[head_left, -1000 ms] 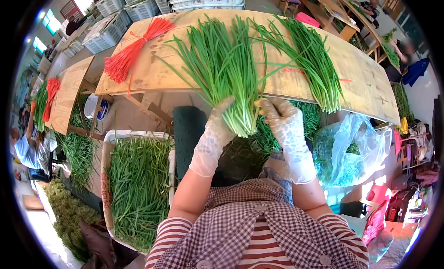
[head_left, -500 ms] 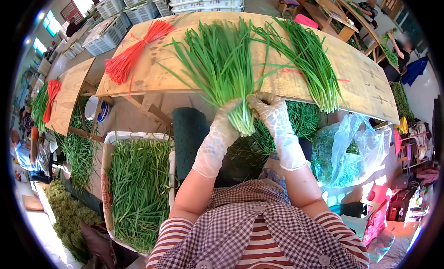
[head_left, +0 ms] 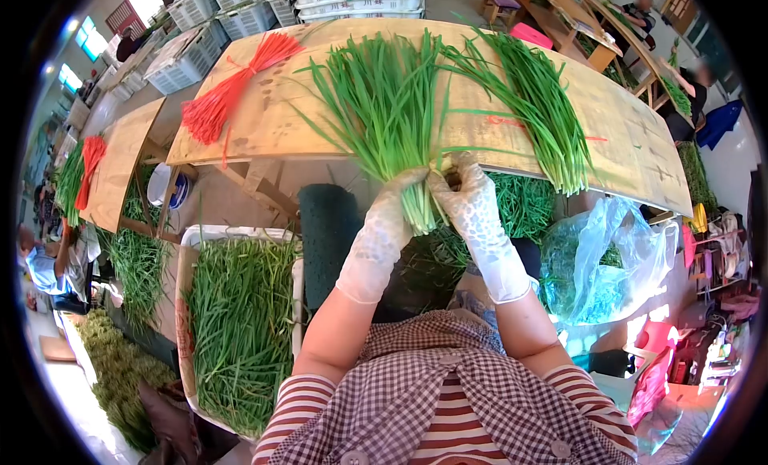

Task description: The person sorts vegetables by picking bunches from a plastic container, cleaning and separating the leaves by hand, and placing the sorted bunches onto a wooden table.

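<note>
A loose bunch of long green stalks (head_left: 384,105) lies with its leaves on the wooden table (head_left: 272,129) and its pale ends over the front edge. My left hand (head_left: 390,213), in a whitish glove, is wrapped round the pale ends. Close beside it, my right hand (head_left: 468,197), in a spotted glove, has thumb and fingers pinched at the bunch's right side, on a thin green stalk. Another green bunch (head_left: 536,105) rests on the table to the right. At the left lies a bundle of red ties (head_left: 232,93).
A white crate of greens (head_left: 240,329) stands below left, near a dark green roll (head_left: 326,241). A clear plastic bag (head_left: 604,261) hangs below right. White crates (head_left: 356,2) are stacked behind the table. Other people sit at far left and far right.
My right hand has moved left from apart to against the bunch, its fingers now pinched. The bunch has shifted slightly left with my left hand still round it.
</note>
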A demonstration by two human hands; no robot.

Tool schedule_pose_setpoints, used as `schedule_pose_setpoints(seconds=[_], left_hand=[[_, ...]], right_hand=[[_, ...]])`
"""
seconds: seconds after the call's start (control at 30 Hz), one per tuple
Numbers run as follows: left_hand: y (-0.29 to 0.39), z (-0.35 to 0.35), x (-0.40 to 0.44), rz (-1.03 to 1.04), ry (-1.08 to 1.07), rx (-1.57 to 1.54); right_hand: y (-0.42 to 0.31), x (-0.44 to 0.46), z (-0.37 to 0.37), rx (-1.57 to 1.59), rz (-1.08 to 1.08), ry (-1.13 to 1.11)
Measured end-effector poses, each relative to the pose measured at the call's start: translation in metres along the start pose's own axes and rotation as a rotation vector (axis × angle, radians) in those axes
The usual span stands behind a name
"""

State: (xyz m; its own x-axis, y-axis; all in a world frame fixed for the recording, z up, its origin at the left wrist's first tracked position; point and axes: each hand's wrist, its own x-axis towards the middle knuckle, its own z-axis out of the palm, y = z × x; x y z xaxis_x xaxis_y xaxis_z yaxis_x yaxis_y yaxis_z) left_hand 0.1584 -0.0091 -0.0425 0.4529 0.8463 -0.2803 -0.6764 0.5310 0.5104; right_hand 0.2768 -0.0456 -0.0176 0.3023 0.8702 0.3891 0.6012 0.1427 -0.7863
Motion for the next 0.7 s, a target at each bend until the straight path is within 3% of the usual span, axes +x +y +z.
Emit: schedule_pose_setpoints(seconds=[0.17,0.27,0.3,0.33,0.4,0.47,0.6,0.7], left_hand=[[0.007,-0.003,0.002,-0.022,0.023,0.072],[0.018,-0.001,-0.002,0.025,0.061,0.091],[0.024,0.004,-0.007,0.039,0.07,0.109],[0.028,0.01,-0.013,0.048,0.08,0.129],[0.03,0.017,-0.017,0.088,0.11,0.188],[0.022,0.012,-0.019,0.093,0.142,0.212],[-0.004,0.009,-0.012,0.171,0.175,0.149],[0.005,0.012,-0.015,0.095,0.216,0.142]], right_hand=[[0.019,-0.038,-0.011,0.378,0.007,-0.012],[0.082,-0.067,-0.006,0.603,0.269,-0.104],[0.09,-0.067,-0.019,0.024,0.338,-0.414],[0.097,-0.066,-0.032,-0.553,0.233,-0.77],[0.111,-0.068,-0.029,0.145,0.52,-0.509],[0.04,-0.038,-0.044,0.506,0.545,-0.379],[0.016,-0.016,-0.013,0.552,0.511,-0.287],[0.008,-0.021,-0.006,0.556,0.473,-0.224]])
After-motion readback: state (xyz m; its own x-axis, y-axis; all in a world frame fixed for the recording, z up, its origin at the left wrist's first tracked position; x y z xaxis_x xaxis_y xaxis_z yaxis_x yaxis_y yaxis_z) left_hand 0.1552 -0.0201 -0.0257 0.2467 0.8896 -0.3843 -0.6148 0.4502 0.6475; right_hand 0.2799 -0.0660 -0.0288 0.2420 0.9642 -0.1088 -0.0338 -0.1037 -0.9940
